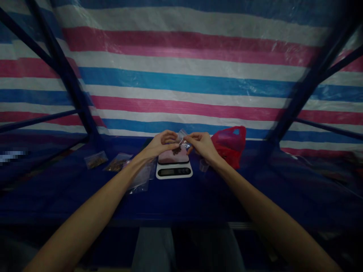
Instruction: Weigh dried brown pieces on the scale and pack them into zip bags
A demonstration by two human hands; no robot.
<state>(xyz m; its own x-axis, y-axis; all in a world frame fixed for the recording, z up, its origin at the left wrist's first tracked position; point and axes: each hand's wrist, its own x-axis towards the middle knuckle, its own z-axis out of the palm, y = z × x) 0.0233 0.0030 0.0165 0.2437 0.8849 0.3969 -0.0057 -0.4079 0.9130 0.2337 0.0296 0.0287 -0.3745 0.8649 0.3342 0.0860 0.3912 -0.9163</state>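
Over a white digital kitchen scale (174, 165), both hands meet at a small clear zip bag (182, 133). My right hand (202, 145) pinches the bag between thumb and fingers from the right. From the left, the thumb and fingertips of my left hand (163, 144) close on the bag's edge. A small heap of brown bits (177, 150) shows just below the bag; whether it lies on the scale's plate or inside the bag I cannot tell. A small clear plastic cup (203, 165) stands under my right wrist, partly hidden by it.
Left of the scale lie a filled zip bag (96, 160), a second filled bag (117, 162) and flat clear bags (139, 179). A red plastic bag (231, 145) sits to the right. Blue metal posts (66, 81) and a striped sheet (184, 81) bound the blue shelf (181, 204).
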